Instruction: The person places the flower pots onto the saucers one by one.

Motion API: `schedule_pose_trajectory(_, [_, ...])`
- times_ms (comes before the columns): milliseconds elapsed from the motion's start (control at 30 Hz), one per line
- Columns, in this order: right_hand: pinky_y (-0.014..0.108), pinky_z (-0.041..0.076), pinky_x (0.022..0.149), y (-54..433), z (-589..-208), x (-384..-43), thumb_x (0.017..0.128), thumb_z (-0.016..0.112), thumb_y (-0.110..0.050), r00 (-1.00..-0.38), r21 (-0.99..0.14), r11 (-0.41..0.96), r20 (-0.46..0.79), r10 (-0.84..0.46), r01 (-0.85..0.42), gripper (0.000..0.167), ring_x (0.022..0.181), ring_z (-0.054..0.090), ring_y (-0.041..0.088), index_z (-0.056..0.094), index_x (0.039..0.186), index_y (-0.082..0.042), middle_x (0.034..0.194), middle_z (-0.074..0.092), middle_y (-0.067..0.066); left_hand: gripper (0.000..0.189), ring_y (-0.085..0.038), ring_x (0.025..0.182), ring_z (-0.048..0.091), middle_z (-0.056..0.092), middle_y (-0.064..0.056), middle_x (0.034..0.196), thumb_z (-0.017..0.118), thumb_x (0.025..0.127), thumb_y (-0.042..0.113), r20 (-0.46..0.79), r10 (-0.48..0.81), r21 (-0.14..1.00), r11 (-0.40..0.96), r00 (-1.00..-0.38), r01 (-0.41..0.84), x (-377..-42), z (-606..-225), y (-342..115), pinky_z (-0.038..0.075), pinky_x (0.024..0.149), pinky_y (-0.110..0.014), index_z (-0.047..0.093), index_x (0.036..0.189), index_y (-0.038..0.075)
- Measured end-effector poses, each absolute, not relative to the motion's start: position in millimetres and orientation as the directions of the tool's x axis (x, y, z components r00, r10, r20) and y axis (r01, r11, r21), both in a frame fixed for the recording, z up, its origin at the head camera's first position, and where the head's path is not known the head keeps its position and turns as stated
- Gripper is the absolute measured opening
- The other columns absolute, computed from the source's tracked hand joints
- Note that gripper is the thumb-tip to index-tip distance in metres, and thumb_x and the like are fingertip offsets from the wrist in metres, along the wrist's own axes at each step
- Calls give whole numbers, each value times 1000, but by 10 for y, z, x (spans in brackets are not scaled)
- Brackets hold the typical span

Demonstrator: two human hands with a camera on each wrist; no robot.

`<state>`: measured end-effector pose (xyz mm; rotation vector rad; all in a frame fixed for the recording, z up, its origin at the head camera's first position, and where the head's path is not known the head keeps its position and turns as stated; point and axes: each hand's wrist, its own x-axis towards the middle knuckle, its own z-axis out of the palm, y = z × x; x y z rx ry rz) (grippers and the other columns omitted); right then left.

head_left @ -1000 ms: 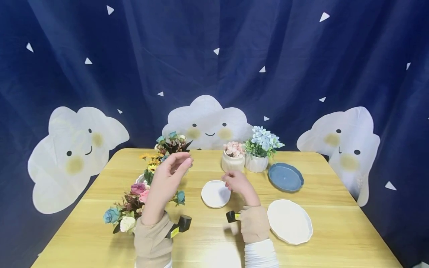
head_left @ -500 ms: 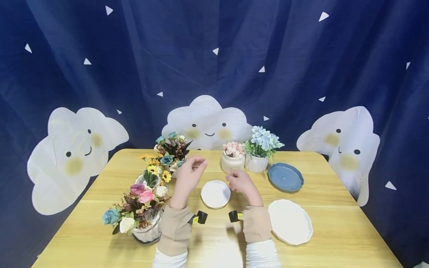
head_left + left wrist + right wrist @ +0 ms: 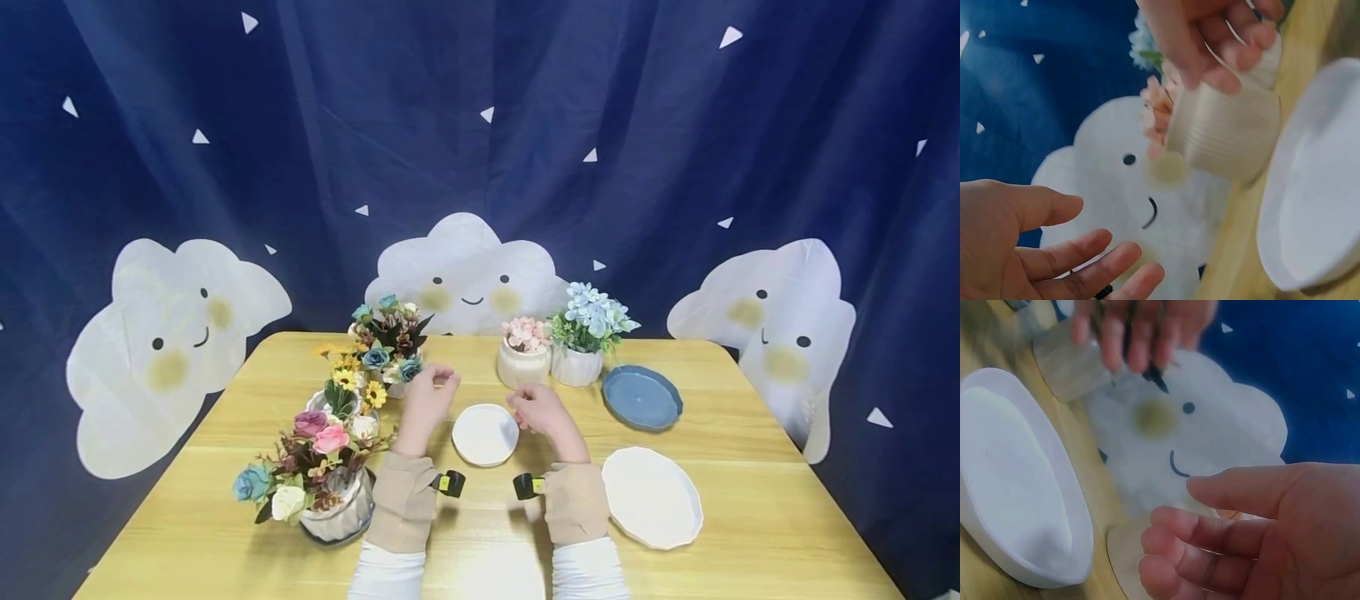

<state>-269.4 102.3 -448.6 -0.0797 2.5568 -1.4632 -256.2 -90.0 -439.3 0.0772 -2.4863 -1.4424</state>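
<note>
Head view: left hand (image 3: 427, 402) and right hand (image 3: 539, 409) hover empty, flanking a small, round, white, ceramic-looking dish (image 3: 485, 435) without touching it. Left wrist view: left hand loosely spread; a ribbed cream pot of pink flowers (image 3: 1225, 134) stands beyond the right hand. Right wrist view: right hand softly bent round nothing. Apparently between grips; taking the dish would call for lowering both hands to its rim.

A free lane is running up the counter (image 3: 480, 521) between the left hand (image 3: 429, 406) and right hand (image 3: 540, 411), reaching the small white plate (image 3: 485, 435). Potted flowers (image 3: 332, 439) are crowding the left, the ribbed pot (image 3: 523, 367) is standing beyond the right hand, and the large white plate (image 3: 652, 498) is obstructing the right.
</note>
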Motion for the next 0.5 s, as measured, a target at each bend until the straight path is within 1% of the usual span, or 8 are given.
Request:
schedule_pose_trajectory(133, [23, 40, 46, 1025, -4493, -2689, 94, 55, -19, -979, -860, 509, -140, -148, 45, 25, 58, 54, 21, 59, 86, 5, 71, 61, 19, 27, -31, 91, 65, 69, -17, 98, 62, 90, 20, 207, -219, 821, 568, -954, 48, -2589, -4487, -962, 52, 84, -44, 67, 105, -1])
schedule_pose_trajectory(300, [21, 37, 44, 1017, -4521, -2697, 94, 56, -18, -979, -863, 503, -136, -151, 42, 25, 53, 52, 17, 59, 85, 5, 68, 60, 17, 30, -30, 90, 65, 70, -16, 97, 61, 89, 23, 153, -237, 789, 614, -959, -26, -2590, -4548, -1025, 51, 83, -43, 67, 106, 0])
schedule_pose_trajectory(400, [20, 36, 43, 1011, -4528, -2707, 94, 56, -18, -980, -857, 515, -130, -152, 34, 25, 52, 52, 17, 60, 85, 5, 68, 60, 17, 34, -32, 92, 64, 68, -18, 100, 60, 88, 24, 111, -220, 770, 635, -969, -56, -2581, -4568, -1053, 50, 84, -45, 65, 111, -2])
schedule_pose_trajectory(500, [20, 36, 42, 1004, -4531, -2707, 95, 55, -18, -980, -850, 527, -127, -153, 28, 25, 53, 52, 16, 60, 86, 4, 68, 61, 17, 40, -36, 100, 61, 65, -23, 109, 59, 89, 24, 63, -205, 756, 649, -977, -87, -2583, -4595, -1075, 49, 87, -47, 61, 118, -4])
